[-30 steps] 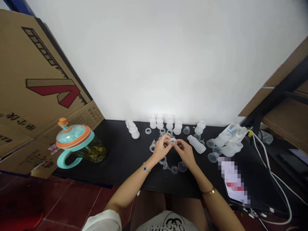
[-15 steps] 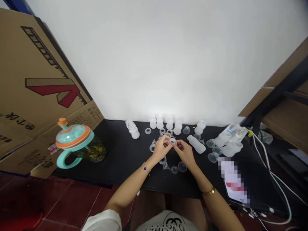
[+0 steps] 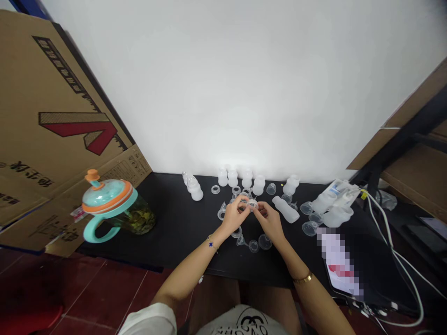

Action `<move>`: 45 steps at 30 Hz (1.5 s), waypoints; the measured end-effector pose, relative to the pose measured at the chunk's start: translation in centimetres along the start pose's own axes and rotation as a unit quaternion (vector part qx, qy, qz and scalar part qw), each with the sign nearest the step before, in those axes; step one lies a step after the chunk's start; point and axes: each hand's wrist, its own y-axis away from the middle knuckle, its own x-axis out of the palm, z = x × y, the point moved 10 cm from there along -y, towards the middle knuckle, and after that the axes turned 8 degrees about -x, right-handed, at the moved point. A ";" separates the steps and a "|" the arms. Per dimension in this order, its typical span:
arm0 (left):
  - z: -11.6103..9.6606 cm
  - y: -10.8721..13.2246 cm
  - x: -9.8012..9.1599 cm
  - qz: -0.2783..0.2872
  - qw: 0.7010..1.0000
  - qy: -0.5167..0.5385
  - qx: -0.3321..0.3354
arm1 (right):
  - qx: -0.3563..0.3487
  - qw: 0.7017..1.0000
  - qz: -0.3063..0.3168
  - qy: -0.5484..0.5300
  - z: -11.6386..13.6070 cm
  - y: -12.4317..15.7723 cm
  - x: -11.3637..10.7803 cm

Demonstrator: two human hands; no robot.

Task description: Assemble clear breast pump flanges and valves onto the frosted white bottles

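Between my hands, over the black table, is a translucent bottle collar ring. My left hand pinches it from the left, and my right hand grips its right side with fingers curled. Whether a nipple sits inside the ring is too small to tell. Below my hands lie clear bottle nipples and a clear dome cap. Several white bottles stand along the wall behind, with a loose collar ring to their left. Another white bottle lies on its side, right of my right hand.
A large tea jug with an orange-trimmed lid stands at left beside a cardboard box. More bottles and clear caps lie at right, near a phone with a blurred screen and white cables.
Both hands keep hold of the collar ring in almost the same place. The ring looks slightly tilted compared with before. The whole view has shifted a little.
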 end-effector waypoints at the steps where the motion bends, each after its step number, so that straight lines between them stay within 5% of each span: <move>1: 0.1 0.0 0.1 0.004 1.000 -0.001 -0.004 | 0.001 1.000 0.001 -0.004 0.0 0.0 0.0; 45: -0.3 0.1 -0.1 -0.013 1.000 -0.011 0.010 | -0.021 0.999 0.016 0.026 0.6 0.0 0.2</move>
